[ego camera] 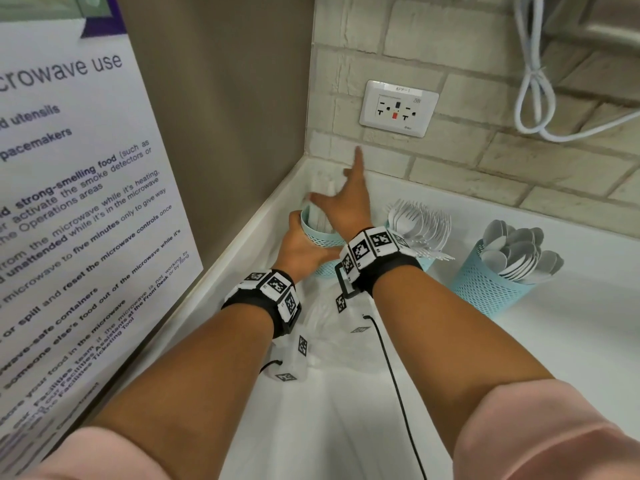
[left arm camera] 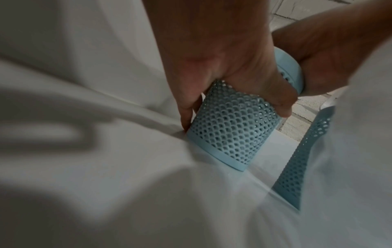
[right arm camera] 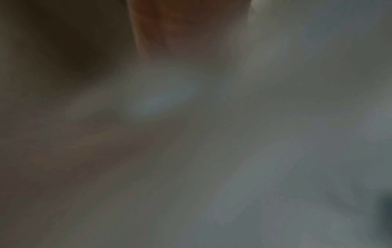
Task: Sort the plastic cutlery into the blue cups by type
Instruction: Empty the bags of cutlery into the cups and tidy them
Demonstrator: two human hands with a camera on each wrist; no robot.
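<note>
Three cups in a row on counter (ego camera: 571, 358), running L to R along back wall: corner cup (ego camera: 320, 233) far L, fork cup (ego camera: 424, 261) in middle, spoon cup (ego camera: 491, 289) far R & nearest. Forks (ego camera: 420, 220) & spoons (ego camera: 516, 251) stand in theirs. Left hand (ego camera: 301, 247) wraps corner cup's near side; right hand (ego camera: 346, 202) above its rim. Outlet (ego camera: 398, 108) on wall behind; sign (ego camera: 69, 202) on L wall

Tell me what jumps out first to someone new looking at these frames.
Two forearms reach into the counter corner: the left hand grips a blue mesh cup by the side wall, while the right hand is spread above it, forefinger pointing up. To the right stand a cup bristling with white forks and another full of white spoons, below a wall outlet.
</note>
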